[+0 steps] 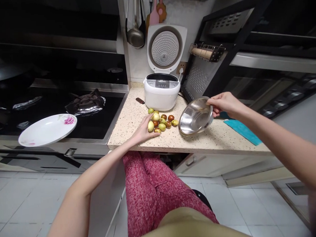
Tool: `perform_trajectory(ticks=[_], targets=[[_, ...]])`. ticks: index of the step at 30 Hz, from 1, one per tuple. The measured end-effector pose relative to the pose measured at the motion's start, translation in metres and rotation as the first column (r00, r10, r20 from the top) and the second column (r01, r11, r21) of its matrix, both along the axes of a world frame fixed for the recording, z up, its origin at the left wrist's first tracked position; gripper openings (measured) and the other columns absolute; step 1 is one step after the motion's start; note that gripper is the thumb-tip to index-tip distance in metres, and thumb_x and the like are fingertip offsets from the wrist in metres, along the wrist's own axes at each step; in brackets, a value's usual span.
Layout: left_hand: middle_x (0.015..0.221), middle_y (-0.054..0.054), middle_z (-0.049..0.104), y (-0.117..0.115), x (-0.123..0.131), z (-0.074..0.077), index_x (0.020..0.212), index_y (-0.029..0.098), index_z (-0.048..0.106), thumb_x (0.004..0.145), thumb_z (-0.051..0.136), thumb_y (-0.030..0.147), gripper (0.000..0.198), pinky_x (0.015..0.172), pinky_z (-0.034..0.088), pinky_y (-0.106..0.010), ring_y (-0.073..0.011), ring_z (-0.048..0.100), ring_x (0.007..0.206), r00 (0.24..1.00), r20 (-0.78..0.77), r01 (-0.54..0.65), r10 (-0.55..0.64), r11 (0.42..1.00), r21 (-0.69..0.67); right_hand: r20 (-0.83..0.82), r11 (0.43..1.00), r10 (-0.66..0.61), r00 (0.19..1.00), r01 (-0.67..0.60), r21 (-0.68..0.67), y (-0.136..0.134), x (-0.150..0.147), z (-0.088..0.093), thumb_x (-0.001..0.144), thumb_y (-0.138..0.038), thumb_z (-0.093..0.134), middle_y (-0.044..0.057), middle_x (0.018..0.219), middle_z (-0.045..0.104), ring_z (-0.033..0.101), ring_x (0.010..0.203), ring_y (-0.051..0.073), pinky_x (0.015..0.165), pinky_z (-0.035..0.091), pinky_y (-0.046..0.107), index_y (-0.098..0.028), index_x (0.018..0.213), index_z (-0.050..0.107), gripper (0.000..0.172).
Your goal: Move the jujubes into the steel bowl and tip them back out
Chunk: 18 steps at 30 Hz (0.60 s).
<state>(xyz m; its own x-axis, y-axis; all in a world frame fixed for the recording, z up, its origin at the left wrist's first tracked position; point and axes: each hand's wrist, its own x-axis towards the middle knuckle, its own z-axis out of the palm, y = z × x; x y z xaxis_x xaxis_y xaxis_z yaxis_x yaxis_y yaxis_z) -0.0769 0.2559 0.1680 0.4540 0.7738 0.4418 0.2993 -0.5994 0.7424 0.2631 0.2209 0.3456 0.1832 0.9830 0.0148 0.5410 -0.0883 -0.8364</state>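
Several green and reddish-brown jujubes [162,126] lie in a loose cluster on the speckled countertop [138,141]. At the cluster's left edge rests my left hand [144,130], fingers apart and curved around the nearest fruit, not closed on any of them. My right hand [222,104] pinches the rim of a stainless steel bowl [196,116] at its right side. The bowl is tilted, its mouth facing left toward the jujubes. Its inside looks bare where it shows.
Behind the jujubes stands a white rice cooker [162,94] with its lid raised. A flowered white plate [48,130] sits over the stove's [113,115] front left. To the right are a teal cloth [242,131] and a black rack [195,79]. Utensils [135,37] hang on the wall.
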Motion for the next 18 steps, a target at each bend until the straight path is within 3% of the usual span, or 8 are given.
perform_trajectory(ticks=[5, 10, 18], targets=[[0.164, -0.013, 0.033, -0.003, -0.001, 0.002, 0.162, 0.032, 0.027, 0.077, 0.085, 0.043, 0.103, 0.128, 0.027, -0.065, -0.0418, 0.033, 0.153, 1.000, -0.012, 0.010, -0.010, 1.000, -0.001, -0.049, 0.999, 0.047, 0.998, -0.046, 0.005, -0.033, 0.016, -0.008, 0.078, -0.032, 0.081, 0.002, 0.036, 0.049, 0.052, 0.035, 0.011, 0.035, 0.040, 0.019, -0.019, 0.045, 0.053, 0.045], [0.168, -0.012, 0.028, -0.007, -0.002, 0.003, 0.164, 0.034, 0.022, 0.078, 0.085, 0.044, 0.107, 0.129, 0.025, -0.063, -0.0414, 0.030, 0.155, 1.000, -0.030, 0.009, -0.008, 1.000, 0.029, -0.145, 0.988, 0.138, 0.980, -0.146, -0.042, -0.057, 0.017, -0.033, 0.070, -0.047, 0.086, 0.000, 0.038, 0.049, 0.049, 0.035, 0.010, 0.038, 0.041, 0.021, -0.020, 0.046, 0.051, 0.051], [0.166, -0.016, 0.032, -0.004, -0.003, 0.004, 0.160, 0.029, 0.029, 0.087, 0.073, 0.061, 0.091, 0.128, 0.027, -0.064, -0.0390, 0.033, 0.155, 0.997, -0.006, -0.071, 0.071, 0.997, 0.039, -0.262, 0.953, 0.230, 0.937, -0.271, -0.134, -0.052, 0.001, -0.079, 0.074, -0.051, 0.080, -0.002, 0.043, 0.050, 0.046, 0.038, 0.009, 0.040, 0.033, 0.022, -0.019, 0.053, 0.054, 0.046]])
